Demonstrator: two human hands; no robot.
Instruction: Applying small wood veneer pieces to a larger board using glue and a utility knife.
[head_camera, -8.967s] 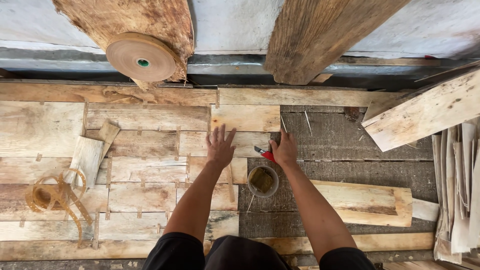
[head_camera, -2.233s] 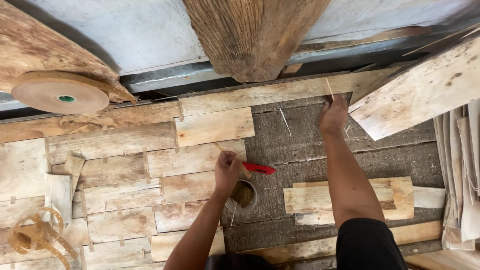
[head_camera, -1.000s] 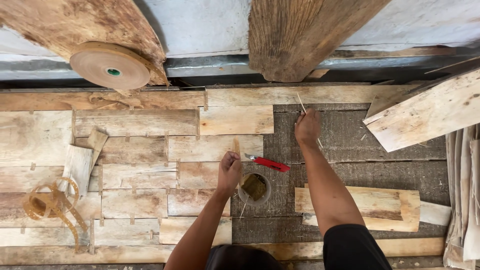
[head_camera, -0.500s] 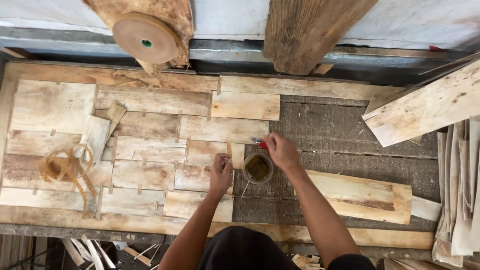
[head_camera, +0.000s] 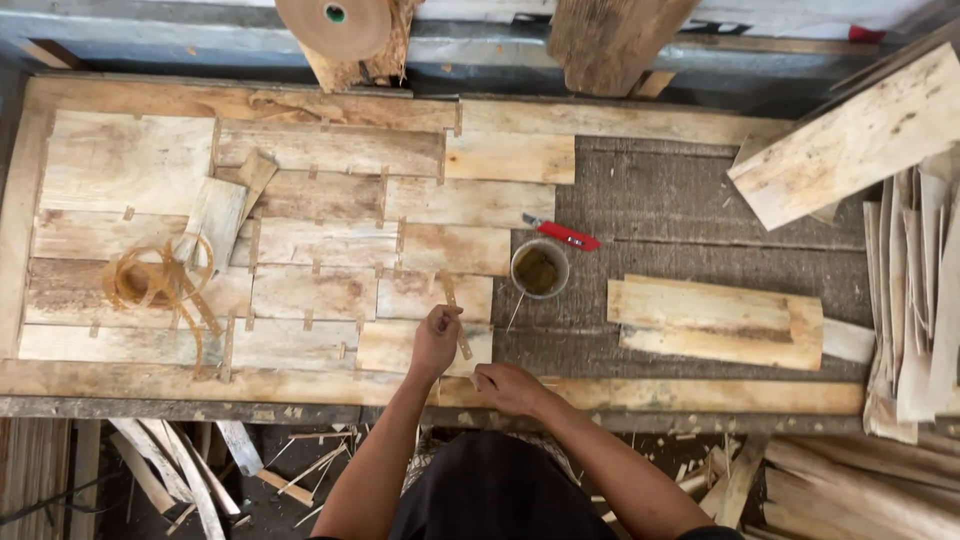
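A thin tape strip (head_camera: 455, 318) lies pinched in the left hand's (head_camera: 436, 340) grip.

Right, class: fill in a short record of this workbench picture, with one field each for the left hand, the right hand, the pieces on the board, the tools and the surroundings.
Left hand: left hand pinches a thin strip lying over the veneer pieces.
Right hand: right hand rests at the board's near edge, empty as far as shows.
Pieces: joined by short tape strips.
Tools: small cup of brownish liquid; red-handled cutter beside it.
Surroundings: tape roll at the far edge; loose plank on the right.
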